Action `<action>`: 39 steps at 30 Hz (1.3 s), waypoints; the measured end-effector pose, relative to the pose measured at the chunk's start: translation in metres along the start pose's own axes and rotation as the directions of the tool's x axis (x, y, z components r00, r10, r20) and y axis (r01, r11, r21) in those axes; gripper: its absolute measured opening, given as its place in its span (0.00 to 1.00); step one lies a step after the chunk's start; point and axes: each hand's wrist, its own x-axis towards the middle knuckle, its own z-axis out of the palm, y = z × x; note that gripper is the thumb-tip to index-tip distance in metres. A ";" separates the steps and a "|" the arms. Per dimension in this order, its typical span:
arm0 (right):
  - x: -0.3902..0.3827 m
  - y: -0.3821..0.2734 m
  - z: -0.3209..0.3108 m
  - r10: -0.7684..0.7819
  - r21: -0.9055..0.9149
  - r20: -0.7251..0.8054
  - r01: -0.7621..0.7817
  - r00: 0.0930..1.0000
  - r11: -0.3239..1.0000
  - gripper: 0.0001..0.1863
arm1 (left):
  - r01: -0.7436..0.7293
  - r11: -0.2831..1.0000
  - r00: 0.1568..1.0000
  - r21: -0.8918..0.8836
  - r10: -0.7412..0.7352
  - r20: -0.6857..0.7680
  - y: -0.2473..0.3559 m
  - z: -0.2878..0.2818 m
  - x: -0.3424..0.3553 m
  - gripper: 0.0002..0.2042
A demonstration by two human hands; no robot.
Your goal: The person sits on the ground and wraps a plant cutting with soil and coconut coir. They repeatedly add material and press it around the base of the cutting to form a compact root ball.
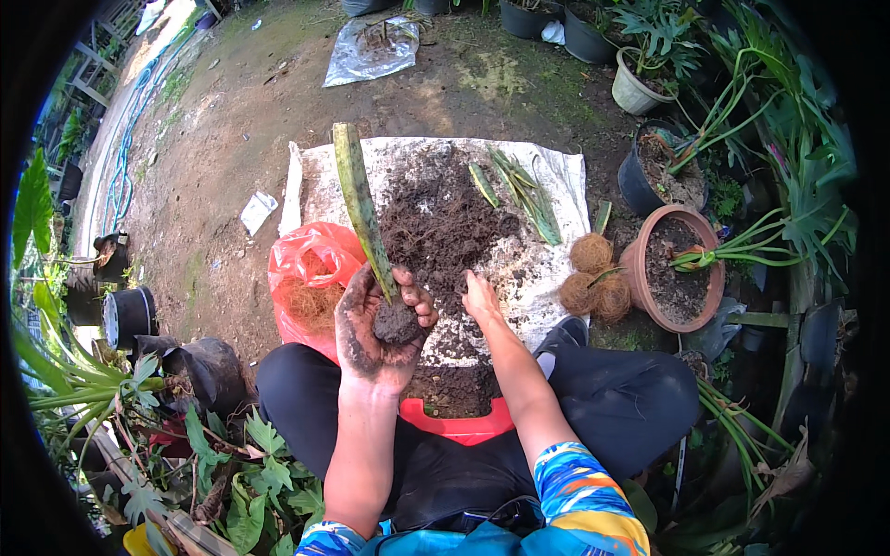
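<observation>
In my soil-covered left hand (382, 326) rests a dark ball of soil (397, 322), with my fingers curled round it. A long, mottled green snake plant leaf (360, 190) stands up out of that ball, tilted a little to the left. My right hand (480, 298) reaches down to the heap of loose dark soil (436, 218), fingers bunched together; whatever they hold is hidden. Beneath the heap lies a white sheet (311, 190). Several cut snake plant leaves (527, 195) lie at its far right.
A red plastic bag (315, 243) of brown fibre sits left of my left hand. Fibre balls (593, 255) lie beside a terracotta-coloured pot (640, 269) on the right. Between my legs is a red tray (457, 426) with soil. Potted plants line both sides.
</observation>
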 end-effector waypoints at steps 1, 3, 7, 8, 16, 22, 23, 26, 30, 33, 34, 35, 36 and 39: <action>0.005 0.002 -0.008 0.039 -0.030 0.032 -0.038 0.999 0.999 0.23 | 0.003 1.000 0.999 -0.010 -0.003 0.037 -0.002 0.002 0.000 0.18; 0.011 0.005 -0.025 0.146 0.079 -0.105 -0.138 0.984 0.987 0.25 | 0.021 1.000 0.997 -0.019 -0.019 0.079 -0.003 0.004 0.000 0.18; 0.017 0.006 -0.055 0.344 0.152 -0.131 -0.324 0.930 0.934 0.46 | 0.019 0.999 0.995 -0.040 -0.015 0.101 0.000 0.007 -0.003 0.19; 0.018 0.006 -0.056 0.361 0.189 -0.168 -0.329 0.917 0.925 0.44 | 0.018 0.999 0.994 -0.045 -0.013 0.111 0.001 0.006 -0.004 0.19; 0.054 0.022 -0.026 0.330 0.439 -0.005 -0.295 0.944 0.849 0.18 | -0.071 0.996 0.991 -0.063 0.077 0.111 0.023 -0.008 -0.019 0.20; 0.034 -0.015 -0.048 0.223 0.154 -0.168 -0.198 0.960 0.968 0.23 | -0.147 0.988 0.981 -0.047 0.152 0.121 0.040 -0.026 -0.029 0.16; 0.027 -0.027 -0.047 0.185 0.033 -0.224 -0.182 0.957 0.983 0.25 | -0.179 0.983 0.980 -0.042 0.182 0.085 0.043 -0.029 -0.032 0.16; 0.016 -0.064 -0.031 -0.026 -0.272 -0.314 -0.064 0.949 0.960 0.42 | -0.223 0.974 0.972 -0.038 0.225 0.067 0.051 -0.037 -0.039 0.16; 0.012 -0.099 0.029 -0.277 -0.115 0.167 0.297 0.946 0.948 0.31 | -0.204 0.974 0.977 -0.099 0.208 0.039 0.058 -0.042 -0.045 0.19; -0.010 -0.098 0.072 -0.321 -0.245 0.348 0.417 0.880 0.876 0.27 | -0.216 0.974 0.976 -0.065 0.216 -0.001 0.059 -0.043 -0.047 0.20; -0.013 -0.094 0.081 -0.253 -0.088 0.294 0.290 0.921 0.953 0.25 | -0.220 0.973 0.975 -0.068 0.219 -0.025 0.060 -0.044 -0.047 0.19; -0.013 -0.091 0.089 -0.242 -0.074 0.290 0.274 0.926 0.959 0.20 | -0.224 0.972 0.974 -0.070 0.221 -0.049 0.059 -0.044 -0.048 0.18; -0.011 -0.088 0.096 -0.274 -0.130 0.297 0.323 0.915 0.937 0.15 | -0.217 0.974 0.976 -0.067 0.216 -0.023 0.061 -0.045 -0.048 0.18; 0.013 -0.093 0.110 -0.362 -0.240 0.252 0.420 0.898 0.875 0.13 | -0.244 0.964 0.968 -0.105 0.236 -0.084 0.066 -0.050 -0.048 0.21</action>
